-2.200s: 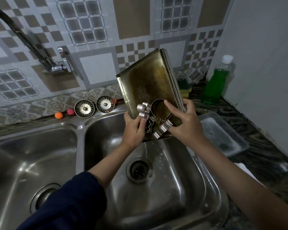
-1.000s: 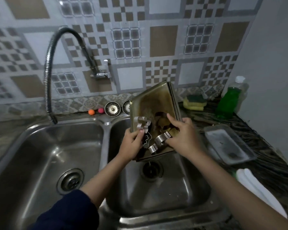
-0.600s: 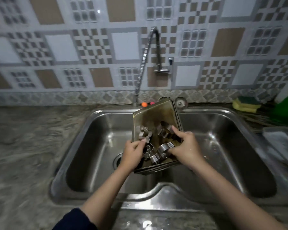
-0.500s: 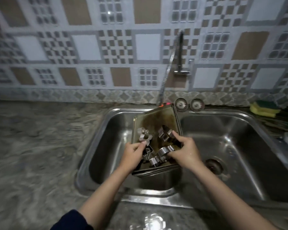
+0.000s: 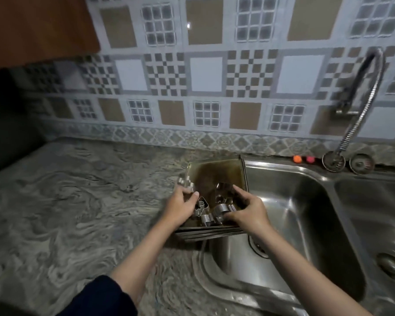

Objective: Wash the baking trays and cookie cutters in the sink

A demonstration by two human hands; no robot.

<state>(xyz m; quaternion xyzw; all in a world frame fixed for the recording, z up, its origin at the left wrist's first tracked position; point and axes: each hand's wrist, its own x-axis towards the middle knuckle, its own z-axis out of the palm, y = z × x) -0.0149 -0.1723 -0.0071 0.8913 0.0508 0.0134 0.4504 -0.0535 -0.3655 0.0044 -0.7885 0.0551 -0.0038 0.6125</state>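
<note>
- A brown cupboard (image 5: pixel 39 28) is hanging at the upper left, cut off by the frame edge, and the corner beneath it is lying in shadow too deep to read
- The marbled grey counter (image 5: pixel 78 201) is stretching out below it
- A dark sleeve (image 5: pixel 100 297) is showing at the bottom edge, with only part of it in view
- The left hand (image 5: pixel 180 207) is gripping the left edge of the baking trays (image 5: pixel 217 176), its fingers curling over the rim and pressing against the cookie cutters (image 5: pixel 209 210)
- The trays are sitting as a stack, held in the air over the line where the counter meets the sink's left rim; only their layered front edges are showing, so I cannot tell how many there are
- The metal cutters are lying heaped on the stained top tray between the two hands; their shapes are blurring together and hard to make out
- The right hand (image 5: pixel 249 210) is holding the stack's right side, thumb hooking over the cutters while its other fingers are hidden underneath
- The steel sink (image 5: pixel 306 215) is lying to the right, its second basin cut off at the edge
- The flexible tap (image 5: pixel 360 103) is arching above, blurred, beside two small balls (image 5: pixel 302 159) and two strainers (image 5: pixel 347 163) on the back ledge
</note>
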